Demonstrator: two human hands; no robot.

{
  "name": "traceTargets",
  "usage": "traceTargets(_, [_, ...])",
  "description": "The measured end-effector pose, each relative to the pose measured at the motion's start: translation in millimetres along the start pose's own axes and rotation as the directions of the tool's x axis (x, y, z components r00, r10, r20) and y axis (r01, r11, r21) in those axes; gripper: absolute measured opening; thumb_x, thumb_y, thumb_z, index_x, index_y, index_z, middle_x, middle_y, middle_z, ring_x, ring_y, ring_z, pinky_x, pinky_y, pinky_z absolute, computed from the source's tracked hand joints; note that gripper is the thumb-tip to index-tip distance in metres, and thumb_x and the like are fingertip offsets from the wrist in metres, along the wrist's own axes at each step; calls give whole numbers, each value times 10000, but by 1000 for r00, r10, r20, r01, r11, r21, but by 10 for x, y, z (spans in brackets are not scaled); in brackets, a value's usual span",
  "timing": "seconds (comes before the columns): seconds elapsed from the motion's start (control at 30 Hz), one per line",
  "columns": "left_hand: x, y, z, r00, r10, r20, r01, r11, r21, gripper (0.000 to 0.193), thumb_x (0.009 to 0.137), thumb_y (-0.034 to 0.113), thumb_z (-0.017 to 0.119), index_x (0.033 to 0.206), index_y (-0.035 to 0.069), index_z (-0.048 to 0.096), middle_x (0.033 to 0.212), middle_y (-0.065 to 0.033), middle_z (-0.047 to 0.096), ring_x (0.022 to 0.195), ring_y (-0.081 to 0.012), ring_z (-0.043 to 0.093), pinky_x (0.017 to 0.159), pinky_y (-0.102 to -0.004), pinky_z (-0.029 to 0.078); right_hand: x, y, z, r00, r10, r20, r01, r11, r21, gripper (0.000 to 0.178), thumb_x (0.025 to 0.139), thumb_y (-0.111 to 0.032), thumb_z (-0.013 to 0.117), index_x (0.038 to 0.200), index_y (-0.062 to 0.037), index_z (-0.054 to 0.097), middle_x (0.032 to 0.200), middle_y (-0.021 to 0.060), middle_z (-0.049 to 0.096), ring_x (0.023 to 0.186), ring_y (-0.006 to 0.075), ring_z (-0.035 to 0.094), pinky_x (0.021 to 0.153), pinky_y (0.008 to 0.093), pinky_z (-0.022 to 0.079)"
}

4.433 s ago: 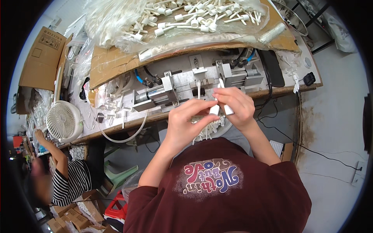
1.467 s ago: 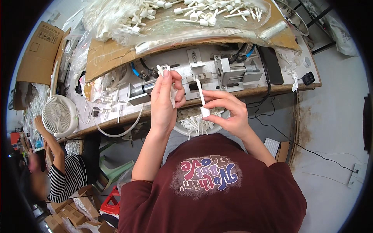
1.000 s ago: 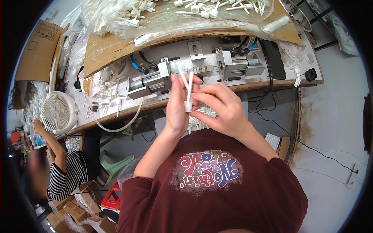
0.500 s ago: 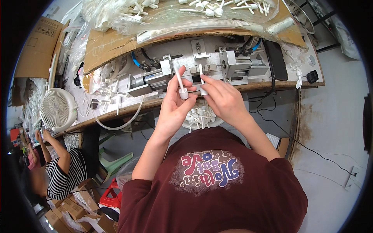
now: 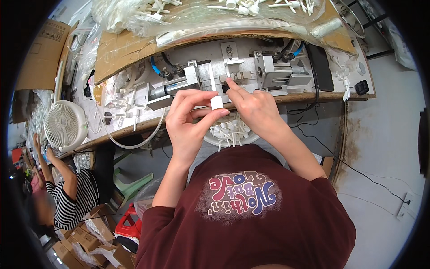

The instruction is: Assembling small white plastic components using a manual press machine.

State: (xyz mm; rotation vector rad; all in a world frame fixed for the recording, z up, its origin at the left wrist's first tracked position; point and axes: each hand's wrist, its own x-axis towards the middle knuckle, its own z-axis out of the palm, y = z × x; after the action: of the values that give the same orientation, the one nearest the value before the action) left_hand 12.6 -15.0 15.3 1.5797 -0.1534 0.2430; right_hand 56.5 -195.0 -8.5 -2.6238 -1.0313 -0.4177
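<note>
Thumb and fingers of my left hand (image 5: pixel 188 120) are closed on a white plastic cap with a long thin stem (image 5: pixel 217 102). Its stem points away toward the metal fixture, and the cap end faces me. My right hand (image 5: pixel 255 110) is at the small metal holding block (image 5: pixel 242 75) in the middle of the fixture. Its index fingertip meets the end of a second thin white stem (image 5: pixel 227 71), and the curled fingers hide the rest of that piece. Just below both hands, a white bowl (image 5: pixel 251 139) holds many similar white stemmed pieces (image 5: pixel 229 130).
Metal cylinder units flank the block, at left (image 5: pixel 174 87) and right (image 5: pixel 282 74). Beyond them a cardboard sheet (image 5: pixel 121 54) bears plastic film and white parts. A black phone (image 5: pixel 319 67) lies right, a white fan (image 5: pixel 66 126) stands left. A striped-shirted person (image 5: pixel 74 197) works at far left.
My left hand has turned its stemmed cap so the cap's side faces up. My right hand has moved its piece forward to the metal block, index finger reaching out.
</note>
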Motion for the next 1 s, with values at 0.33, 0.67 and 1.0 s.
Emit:
traceTargets(0.33, [-13, -162, 21, 951, 284, 124, -300, 746, 594, 365, 750, -30, 761, 1106, 25, 709, 1207, -107, 668, 829, -152, 686, 715, -253, 585, -50, 26, 25, 998, 17, -55, -13, 998, 63, 178, 712, -46, 664, 877, -25, 601, 1202, 152, 662, 603, 236, 673, 563, 325, 541])
traceTargets(0.67, [26, -447, 216, 889, 338, 308, -435, 416, 799, 270, 755, 146, 765, 1020, 102, 735, 1163, 3, 699, 531, -175, 584, 535, -270, 482, -558, 24, -79, 943, -73, 324, -95, 875, 475, 218, 715, -114, 742, 912, -58, 668, 1153, 55, 674, 946, 262, 671, 783, 367, 553])
traceTargets(1.0, [122, -434, 280, 925, 251, 286, -375, 477, 794, 269, 716, 154, 777, 980, 112, 746, 1156, -4, 701, 583, -230, 639, 582, -298, 521, -928, 162, 608, 778, 23, 627, -370, 824, 429, 255, 698, -124, 740, 926, -52, 652, 983, 102, 666, 905, 312, 651, 784, 416, 531])
